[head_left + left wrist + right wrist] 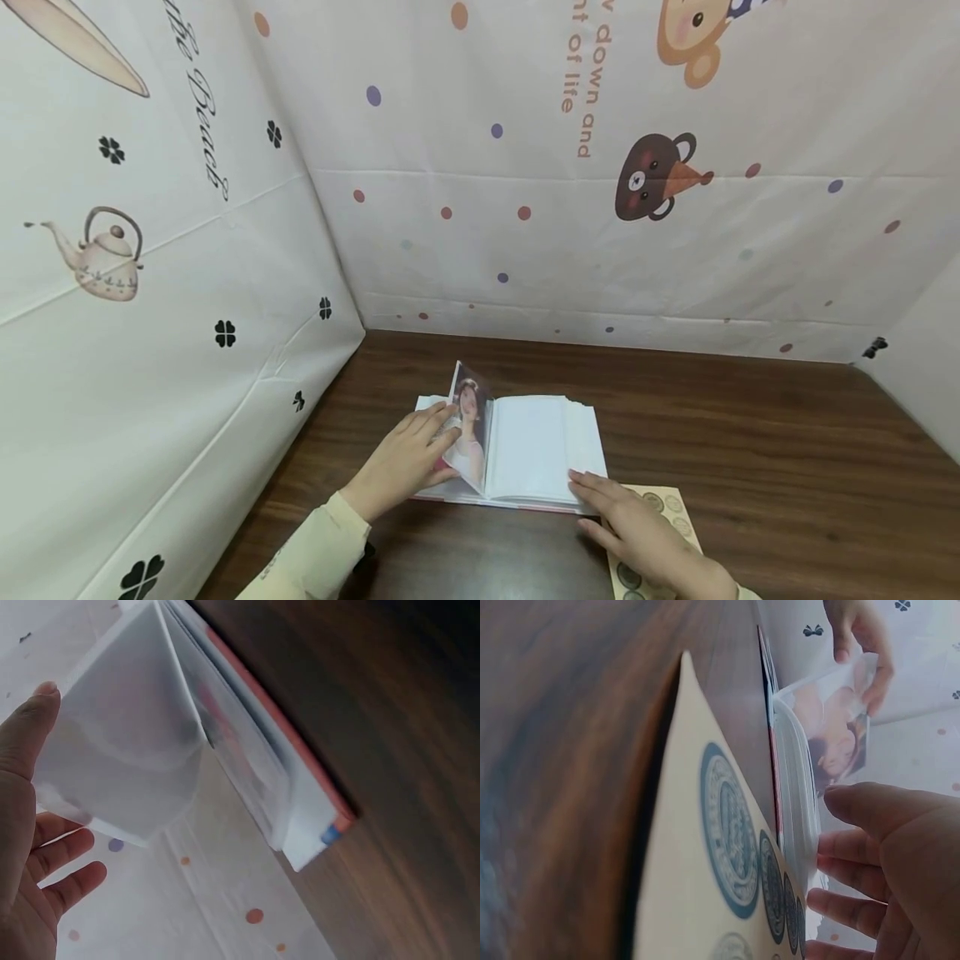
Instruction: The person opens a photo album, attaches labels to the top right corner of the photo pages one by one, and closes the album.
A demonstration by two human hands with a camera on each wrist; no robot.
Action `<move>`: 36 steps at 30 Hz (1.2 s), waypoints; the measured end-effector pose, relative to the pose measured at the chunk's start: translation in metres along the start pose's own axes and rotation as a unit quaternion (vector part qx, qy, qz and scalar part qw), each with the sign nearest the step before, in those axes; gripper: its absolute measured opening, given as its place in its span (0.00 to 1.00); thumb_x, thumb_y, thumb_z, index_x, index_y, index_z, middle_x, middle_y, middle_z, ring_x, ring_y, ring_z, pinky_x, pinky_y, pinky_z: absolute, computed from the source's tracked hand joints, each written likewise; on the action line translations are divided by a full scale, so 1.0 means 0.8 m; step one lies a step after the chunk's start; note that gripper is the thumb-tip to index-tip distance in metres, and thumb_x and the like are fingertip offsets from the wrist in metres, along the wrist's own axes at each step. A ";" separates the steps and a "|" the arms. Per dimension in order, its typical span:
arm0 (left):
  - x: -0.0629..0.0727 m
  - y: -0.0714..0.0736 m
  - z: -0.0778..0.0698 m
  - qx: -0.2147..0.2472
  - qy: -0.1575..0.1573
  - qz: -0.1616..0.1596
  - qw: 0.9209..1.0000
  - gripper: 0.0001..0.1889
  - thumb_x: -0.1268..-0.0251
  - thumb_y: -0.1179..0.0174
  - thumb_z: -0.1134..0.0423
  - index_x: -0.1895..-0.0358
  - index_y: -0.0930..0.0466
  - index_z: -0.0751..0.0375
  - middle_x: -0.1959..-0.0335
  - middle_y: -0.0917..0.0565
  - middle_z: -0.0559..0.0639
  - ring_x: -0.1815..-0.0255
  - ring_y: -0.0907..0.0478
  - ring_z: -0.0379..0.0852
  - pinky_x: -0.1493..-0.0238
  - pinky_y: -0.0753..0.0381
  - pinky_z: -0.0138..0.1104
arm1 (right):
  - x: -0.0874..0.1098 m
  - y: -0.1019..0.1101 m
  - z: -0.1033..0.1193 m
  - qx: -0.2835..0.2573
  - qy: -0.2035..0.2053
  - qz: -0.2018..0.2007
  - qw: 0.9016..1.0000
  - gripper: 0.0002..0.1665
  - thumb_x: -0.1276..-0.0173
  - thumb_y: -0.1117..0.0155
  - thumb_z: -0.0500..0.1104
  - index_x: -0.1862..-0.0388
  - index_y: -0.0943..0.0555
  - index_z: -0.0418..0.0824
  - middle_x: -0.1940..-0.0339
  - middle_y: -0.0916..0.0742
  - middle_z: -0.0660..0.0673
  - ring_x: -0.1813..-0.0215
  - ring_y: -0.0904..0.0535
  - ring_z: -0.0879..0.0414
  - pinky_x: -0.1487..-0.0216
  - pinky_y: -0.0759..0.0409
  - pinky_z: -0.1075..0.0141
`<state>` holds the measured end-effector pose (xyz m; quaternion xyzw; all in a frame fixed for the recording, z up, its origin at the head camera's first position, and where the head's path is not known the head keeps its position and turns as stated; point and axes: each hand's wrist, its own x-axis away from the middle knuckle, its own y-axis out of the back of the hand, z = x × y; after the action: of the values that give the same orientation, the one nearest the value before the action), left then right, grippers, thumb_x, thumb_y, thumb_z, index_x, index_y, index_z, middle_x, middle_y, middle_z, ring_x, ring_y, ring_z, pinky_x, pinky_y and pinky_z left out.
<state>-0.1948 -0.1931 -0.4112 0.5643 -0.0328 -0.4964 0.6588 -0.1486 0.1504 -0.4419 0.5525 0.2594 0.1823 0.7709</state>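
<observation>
A photo album [528,446] lies spread on the table with white pages on its right half. My left hand [405,454] pinches a raised page [471,433] at its outer edge, thumb on one side and fingers on the other. That page is a clear sleeve with a portrait photo, standing up near the spine. In the left wrist view the sleeve [127,720] looks pale and translucent. My right hand [637,529], fingers extended, touches the right-hand pages at their outer lower edge. Under that hand is a cream sheet [697,787] with round, dark, coin-like prints, partly hidden.
The dark wooden table [787,467] stretches to the right and behind the album. A white printed cloth [480,242] hangs along the back and both sides. Something small and black [366,554] sits by the left sleeve.
</observation>
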 end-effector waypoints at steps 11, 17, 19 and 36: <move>0.025 -0.013 0.013 -0.002 -0.003 0.025 1.000 0.26 0.53 0.35 0.37 0.59 0.21 0.54 0.49 0.17 0.51 0.42 0.22 0.48 0.41 0.24 0.40 | 0.000 0.002 -0.002 0.009 0.007 -0.007 1.000 0.26 0.30 0.42 0.54 0.39 0.22 0.42 0.35 0.20 0.49 0.38 0.22 0.49 0.45 0.21 0.49; 0.031 -0.018 0.015 0.011 -0.001 0.045 0.999 0.25 0.50 0.36 0.38 0.58 0.20 0.53 0.52 0.14 0.50 0.47 0.18 0.46 0.43 0.23 0.41 | -0.001 0.002 -0.005 0.007 0.013 -0.007 1.000 0.25 0.31 0.41 0.53 0.40 0.21 0.42 0.36 0.20 0.48 0.39 0.21 0.49 0.46 0.21 0.49; 0.032 -0.020 0.014 0.015 -0.004 0.051 0.999 0.22 0.51 0.35 0.39 0.61 0.20 0.52 0.56 0.14 0.49 0.52 0.17 0.45 0.44 0.21 0.41 | -0.002 0.003 -0.005 0.007 0.012 -0.005 1.000 0.25 0.31 0.41 0.53 0.40 0.21 0.42 0.36 0.20 0.48 0.39 0.21 0.49 0.46 0.21 0.49; 0.037 -0.011 -0.005 0.052 0.024 0.207 0.977 0.31 0.46 0.40 0.36 0.51 0.17 0.58 0.53 0.15 0.53 0.54 0.17 0.47 0.50 0.19 0.39 | -0.003 0.004 -0.006 -0.001 0.007 0.013 1.000 0.25 0.30 0.42 0.53 0.39 0.22 0.42 0.35 0.21 0.48 0.37 0.22 0.48 0.44 0.21 0.50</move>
<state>-0.1830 -0.2096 -0.4343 0.5903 -0.1588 -0.3331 0.7179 -0.1531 0.1539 -0.4394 0.5541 0.2574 0.1960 0.7670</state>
